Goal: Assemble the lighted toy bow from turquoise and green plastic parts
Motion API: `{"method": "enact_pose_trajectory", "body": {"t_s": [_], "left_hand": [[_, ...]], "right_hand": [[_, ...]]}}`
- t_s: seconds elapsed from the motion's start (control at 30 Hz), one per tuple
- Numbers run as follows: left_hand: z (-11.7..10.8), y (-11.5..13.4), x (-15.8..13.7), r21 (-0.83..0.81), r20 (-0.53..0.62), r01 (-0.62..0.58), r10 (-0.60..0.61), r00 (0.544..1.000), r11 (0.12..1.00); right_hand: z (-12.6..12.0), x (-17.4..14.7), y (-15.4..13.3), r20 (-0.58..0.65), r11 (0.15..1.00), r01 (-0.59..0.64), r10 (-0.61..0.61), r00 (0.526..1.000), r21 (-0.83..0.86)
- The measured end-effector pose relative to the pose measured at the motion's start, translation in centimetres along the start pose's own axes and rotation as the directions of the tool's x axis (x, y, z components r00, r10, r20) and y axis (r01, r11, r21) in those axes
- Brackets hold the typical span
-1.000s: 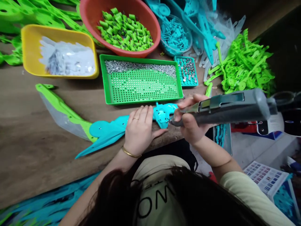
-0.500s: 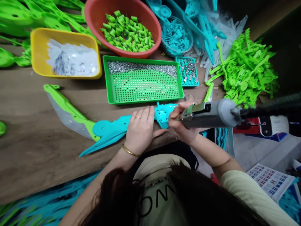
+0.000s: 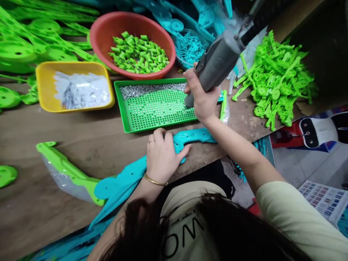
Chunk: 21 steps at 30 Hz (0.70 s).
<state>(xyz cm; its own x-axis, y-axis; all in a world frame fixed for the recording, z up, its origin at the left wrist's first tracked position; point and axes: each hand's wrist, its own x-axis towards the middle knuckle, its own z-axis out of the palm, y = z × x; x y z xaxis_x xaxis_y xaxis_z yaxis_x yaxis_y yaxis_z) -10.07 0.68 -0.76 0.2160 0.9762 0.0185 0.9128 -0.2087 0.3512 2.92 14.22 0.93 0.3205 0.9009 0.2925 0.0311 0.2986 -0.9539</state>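
Note:
My left hand [image 3: 161, 156] is closed over the long turquoise plastic part [image 3: 132, 173] lying on the bench, its thumb on the near side. A lime-green piece with a clear plastic blade [image 3: 65, 177] joins the turquoise part's left end. My right hand [image 3: 203, 99] grips a grey power screwdriver [image 3: 217, 59], held tilted with its cord end up and away. The screwdriver's lower end is over the right part of a green perforated tray [image 3: 154, 112]. Small silver screws [image 3: 152, 90] lie along that tray's far side. My right forearm hides the turquoise part's right end.
Behind the tray stands a red bowl [image 3: 95, 36] of short lime-green pieces. A yellow bin [image 3: 43, 83] with pale plastic pieces is to its left. Lime-green parts [image 3: 274, 79] are heaped at the right. More turquoise parts [image 3: 176, 25] lie at the back.
My right hand has lifted the power screwdriver off the turquoise part and carried it up and away over the tray. My left hand stays on the part, whose left end has swung nearer.

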Motion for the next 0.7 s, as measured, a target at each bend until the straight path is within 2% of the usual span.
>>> {"method": "enact_pose_trajectory", "body": {"t_s": [0.17,0.4,0.53,0.7], "left_hand": [[0.4,0.0,0.3,0.017,0.031,0.017,-0.018,0.999,1.000],[0.4,-0.2,0.2,-0.016,0.030,0.022,-0.021,0.999,1.000],[0.4,-0.1,0.2,-0.020,0.019,0.023,-0.023,1.000,1.000],[0.5,0.0,0.1,0.000,0.008,0.027,-0.027,1.000,1.000]], "right_hand": [[-0.1,-0.5,0.7,0.008,0.997,-0.059,0.059,0.998,-0.046],[-0.1,-0.7,0.2,0.028,0.998,0.065,-0.065,0.998,-0.002],[-0.5,-0.4,1.1,0.104,0.989,0.102,-0.092,0.990,-0.103],[-0.5,-0.7,1.5,0.090,0.994,0.108,-0.105,0.990,-0.027]]}}
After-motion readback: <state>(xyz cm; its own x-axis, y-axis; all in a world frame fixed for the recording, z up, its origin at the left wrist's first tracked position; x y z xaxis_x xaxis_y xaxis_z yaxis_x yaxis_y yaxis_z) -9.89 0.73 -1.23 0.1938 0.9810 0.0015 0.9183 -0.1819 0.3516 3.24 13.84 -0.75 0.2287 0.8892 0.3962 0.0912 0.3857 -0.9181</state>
